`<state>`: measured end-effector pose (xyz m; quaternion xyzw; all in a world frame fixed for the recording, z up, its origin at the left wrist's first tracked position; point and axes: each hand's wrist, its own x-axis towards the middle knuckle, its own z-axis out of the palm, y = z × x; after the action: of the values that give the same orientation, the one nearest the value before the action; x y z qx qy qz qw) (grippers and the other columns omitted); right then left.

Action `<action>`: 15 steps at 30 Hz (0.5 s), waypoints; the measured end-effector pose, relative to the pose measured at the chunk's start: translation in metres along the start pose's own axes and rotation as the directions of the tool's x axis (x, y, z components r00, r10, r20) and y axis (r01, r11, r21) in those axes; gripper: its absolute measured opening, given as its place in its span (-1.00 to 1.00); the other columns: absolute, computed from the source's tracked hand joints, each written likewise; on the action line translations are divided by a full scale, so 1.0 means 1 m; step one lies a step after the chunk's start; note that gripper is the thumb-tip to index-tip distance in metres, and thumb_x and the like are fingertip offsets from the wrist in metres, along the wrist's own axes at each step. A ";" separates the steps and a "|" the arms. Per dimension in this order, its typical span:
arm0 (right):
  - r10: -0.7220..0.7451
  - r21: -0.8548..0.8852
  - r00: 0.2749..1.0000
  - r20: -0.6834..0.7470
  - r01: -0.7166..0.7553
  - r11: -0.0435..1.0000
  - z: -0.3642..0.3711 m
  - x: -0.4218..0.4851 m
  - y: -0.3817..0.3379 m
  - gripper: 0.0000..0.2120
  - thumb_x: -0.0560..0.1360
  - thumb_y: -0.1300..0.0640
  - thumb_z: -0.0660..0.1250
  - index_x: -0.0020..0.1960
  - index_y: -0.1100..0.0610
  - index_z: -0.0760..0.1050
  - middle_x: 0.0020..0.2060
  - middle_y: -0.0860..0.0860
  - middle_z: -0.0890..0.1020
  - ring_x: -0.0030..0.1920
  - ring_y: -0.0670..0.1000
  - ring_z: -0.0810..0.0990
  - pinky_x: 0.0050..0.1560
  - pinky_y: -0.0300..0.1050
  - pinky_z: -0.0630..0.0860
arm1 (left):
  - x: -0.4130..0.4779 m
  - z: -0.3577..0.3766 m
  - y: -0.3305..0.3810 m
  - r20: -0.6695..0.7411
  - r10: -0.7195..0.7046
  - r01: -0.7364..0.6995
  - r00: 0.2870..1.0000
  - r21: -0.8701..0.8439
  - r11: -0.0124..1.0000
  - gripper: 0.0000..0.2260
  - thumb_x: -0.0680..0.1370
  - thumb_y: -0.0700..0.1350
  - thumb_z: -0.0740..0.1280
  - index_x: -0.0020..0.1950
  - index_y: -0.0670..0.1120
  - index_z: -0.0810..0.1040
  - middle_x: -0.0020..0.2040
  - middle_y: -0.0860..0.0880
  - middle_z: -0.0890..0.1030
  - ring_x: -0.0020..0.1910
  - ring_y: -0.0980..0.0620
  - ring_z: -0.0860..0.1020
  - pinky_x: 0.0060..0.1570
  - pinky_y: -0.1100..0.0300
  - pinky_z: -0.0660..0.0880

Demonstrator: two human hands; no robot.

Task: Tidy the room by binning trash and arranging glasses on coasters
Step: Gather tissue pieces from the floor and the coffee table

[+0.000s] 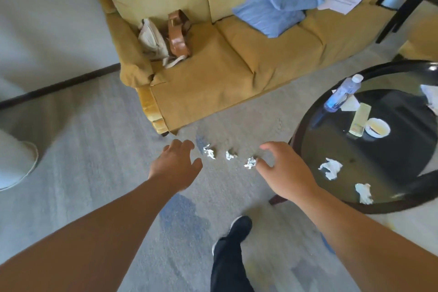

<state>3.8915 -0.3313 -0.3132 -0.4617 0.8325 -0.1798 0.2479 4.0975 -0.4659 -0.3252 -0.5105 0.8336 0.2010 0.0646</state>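
**Carpet trash pickup, both hands reaching**

Carpeted living room, grey rug (94,149) in front of a yellow sofa (225,66). Three crumpled paper wads lie on the rug just off the sofa's front corner: left wad (209,152), middle wad (230,155), right wad (250,163). Right hand (282,168) is at the right wad, fingers spread and curled, thumb tip touching or nearly touching it, no grip closed yet. Left hand (176,166) hovers just beside the left wad, fingers open, holding nothing.

Step in hand, as I judge it: binning trash, floor wads first. Next move calls for pinching the right wad shut, then the left hand closing on its own wad; the middle wad is left over.

Further from the sofa, to its right: round glass table (308,149) with two more paper scraps (330,168), (363,193), a plastic bottle (342,93), a small white bowl (377,127). No coasters or bin clearly visible; white object (14,161) at frame left could be a bin, cannot tell.
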 end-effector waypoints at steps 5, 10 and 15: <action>0.087 0.026 0.993 0.075 -0.089 0.996 0.030 0.111 0.038 -0.55 0.55 -0.09 0.24 0.40 0.02 0.37 0.35 0.00 0.44 0.26 0.01 0.49 0.18 -0.11 0.41 | 0.120 0.039 0.014 0.116 -0.030 0.031 0.993 -0.004 1.000 -0.58 0.58 0.12 0.18 0.40 0.01 0.32 0.37 -0.09 0.38 0.32 -0.10 0.39 0.21 -0.04 0.43; 0.173 0.025 0.975 0.140 -0.178 0.984 0.082 0.198 0.078 -0.54 0.53 -0.11 0.24 0.39 -0.01 0.36 0.32 -0.03 0.44 0.19 0.02 0.51 0.20 -0.05 0.44 | 0.222 0.095 0.012 0.193 -0.042 0.049 0.980 -0.033 0.998 -0.57 0.57 0.11 0.20 0.41 0.02 0.29 0.36 -0.08 0.38 0.29 -0.09 0.41 0.18 -0.04 0.44; 0.243 -0.016 0.957 0.158 -0.243 0.970 0.184 0.290 0.137 -0.54 0.51 -0.10 0.25 0.36 0.03 0.39 0.28 0.04 0.46 0.27 0.10 0.46 0.25 0.03 0.44 | 0.326 0.197 -0.021 0.236 -0.009 0.009 0.972 0.000 1.000 -0.55 0.57 0.09 0.22 0.42 -0.01 0.28 0.34 -0.13 0.39 0.29 -0.14 0.41 0.20 -0.04 0.41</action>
<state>3.7744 -0.5230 -0.6060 -0.3683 0.8602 -0.1121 0.3345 3.9432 -0.6636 -0.6125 -0.4866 0.8176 0.2607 0.1639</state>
